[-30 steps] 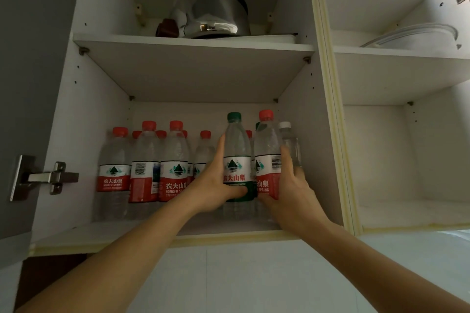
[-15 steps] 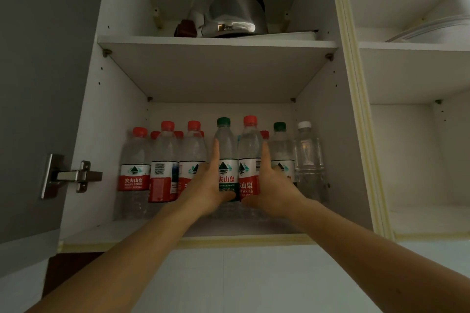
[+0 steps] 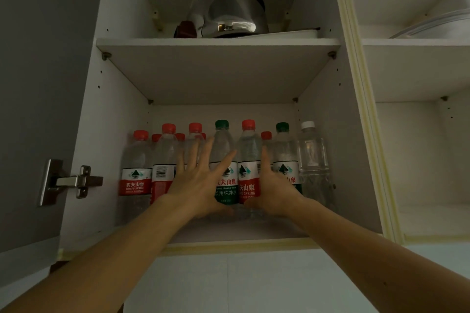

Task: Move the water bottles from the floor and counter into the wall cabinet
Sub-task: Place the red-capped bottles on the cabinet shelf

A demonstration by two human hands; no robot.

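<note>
Since a moment ago your left hand [image 3: 201,183] has let go of the green-capped bottle [image 3: 223,160] and spread its fingers wide, while your right hand [image 3: 273,189] has kept its place against the red-capped bottle [image 3: 248,160] beside it.

Going left to right: the grey cabinet door [image 3: 38,84] stands open with its metal hinge [image 3: 68,181] on the inner edge. On the lower shelf [image 3: 241,232] of the wall cabinet [image 3: 112,134] a row of red-capped bottles [image 3: 136,173] stands upright against the left wall, with more red caps showing behind them. Your left hand is flat and splayed in front of this group, palm forward, thumb reaching across the label of the green-capped bottle; you cannot tell whether the palm touches the bottles. The green-capped bottle and the red-capped bottle stand upright, side by side, touching, in the middle of the shelf. Your right hand rests against the right side and base of the red-capped bottle, fingers straight and pointing up, not wrapped around it. Just right of it stands a second green-capped bottle [image 3: 284,157], then a clear white-capped bottle [image 3: 311,157] with no label, close to the cabinet's right wall.

On the upper shelf [image 3: 218,42] sits a shiny steel kettle [image 3: 229,12] with a small dark object [image 3: 185,30] just beside it on the left. The neighbouring compartment [image 3: 419,147] on the right holds a glass lid [image 3: 432,28] on its upper shelf.
</note>
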